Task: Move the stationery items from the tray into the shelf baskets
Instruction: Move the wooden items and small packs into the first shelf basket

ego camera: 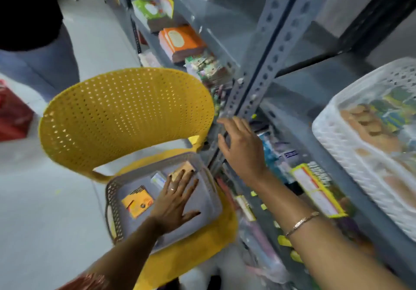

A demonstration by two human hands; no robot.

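From the head camera, a grey plastic tray (209, 202) with lattice-cut walls sat on the seat of a yellow perforated chair (126, 114). In it lay a glossy orange packet (137, 202), a pale slim packet (157, 178) and a tan flat pack (185, 168). The left hand (174, 199) lay palm down in the tray, fingers (180, 179) spread, tips touching the tan pack. The right hand (243, 148), fingers loosely spread and empty, hovered by the grey slotted metal shelf (267, 64). A white woven-pattern basket (342, 145) rested on the shelf, right. The floor was pale.
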